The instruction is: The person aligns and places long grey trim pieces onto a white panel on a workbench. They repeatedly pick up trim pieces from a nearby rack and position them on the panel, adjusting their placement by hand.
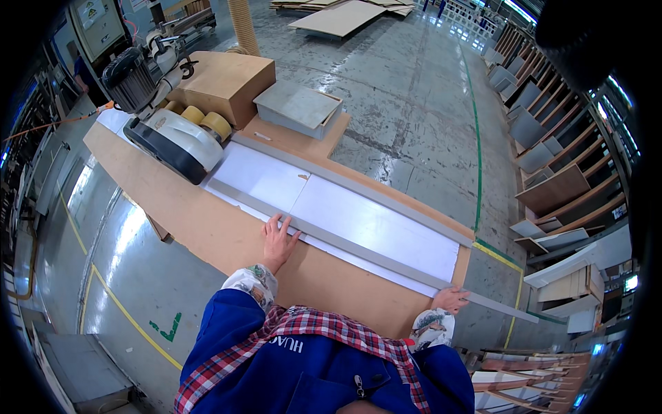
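Observation:
A long, narrow grey strip (358,249) lies lengthwise over the white sheet on the wooden worktable (317,290). Its right end sticks out past the table's edge. My left hand (278,246) rests at the strip's near edge, fingertips touching it and thumb held apart. Near the table's right end, my right hand (452,299) has its fingers closed round the strip. The strip's left end lies close to a white and black feed unit (176,148) with yellowish rollers (215,124). A grey rail (372,190) runs along the table's far side.
Behind the feed unit stands a brown wooden box (224,83), with a grey lidded tray (300,107) beside it. A dark motor (129,79) sits above the unit. Racks of boards (562,190) line the right side. Panels (338,19) lie stacked far off.

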{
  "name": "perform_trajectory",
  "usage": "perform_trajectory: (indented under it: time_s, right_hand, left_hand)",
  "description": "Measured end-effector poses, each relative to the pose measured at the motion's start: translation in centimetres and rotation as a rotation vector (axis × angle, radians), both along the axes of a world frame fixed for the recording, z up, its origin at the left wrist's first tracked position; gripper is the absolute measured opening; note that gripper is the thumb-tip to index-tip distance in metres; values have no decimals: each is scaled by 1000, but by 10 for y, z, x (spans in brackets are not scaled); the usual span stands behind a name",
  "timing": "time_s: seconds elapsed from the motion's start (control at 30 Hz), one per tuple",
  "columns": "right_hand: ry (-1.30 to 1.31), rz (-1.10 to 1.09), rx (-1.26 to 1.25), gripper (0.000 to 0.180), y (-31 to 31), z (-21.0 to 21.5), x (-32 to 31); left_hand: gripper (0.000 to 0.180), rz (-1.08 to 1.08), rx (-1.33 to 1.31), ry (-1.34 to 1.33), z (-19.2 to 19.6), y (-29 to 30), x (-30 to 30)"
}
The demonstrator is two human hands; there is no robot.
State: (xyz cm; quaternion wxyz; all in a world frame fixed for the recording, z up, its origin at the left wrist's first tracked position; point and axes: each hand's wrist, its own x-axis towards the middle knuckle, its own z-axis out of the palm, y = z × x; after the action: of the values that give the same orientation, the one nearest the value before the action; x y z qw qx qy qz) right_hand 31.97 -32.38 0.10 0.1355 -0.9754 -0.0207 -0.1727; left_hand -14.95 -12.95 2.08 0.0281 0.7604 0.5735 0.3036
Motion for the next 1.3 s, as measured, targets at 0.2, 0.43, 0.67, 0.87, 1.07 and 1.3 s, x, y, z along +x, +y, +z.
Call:
perform_trajectory:
  time_s: [0.2, 0.43, 0.67, 0.87, 1.07, 1.3]
  right_hand:
    - [-26, 7, 5, 53, 0, -14, 8]
    - [7, -17, 8, 53, 3, -6, 2]
    - [7, -6, 4, 53, 2, -5, 2]
    - [47, -9, 12, 54, 2, 4, -1]
    - [57, -12, 9, 54, 4, 10, -6]
    - [23, -6, 11, 54, 1, -3, 3]
  left_hand:
    - [52, 7, -8, 15, 3, -2, -2]
    - [52, 5, -26, 9, 3, -1, -1]
    - [52, 16, -15, 14, 1, -1, -1]
    - [51, 12, 1, 8, 2, 0, 0]
    - [50, 12, 12, 13, -1, 0, -1]
    - [49, 3, -11, 0, 3, -2, -1]
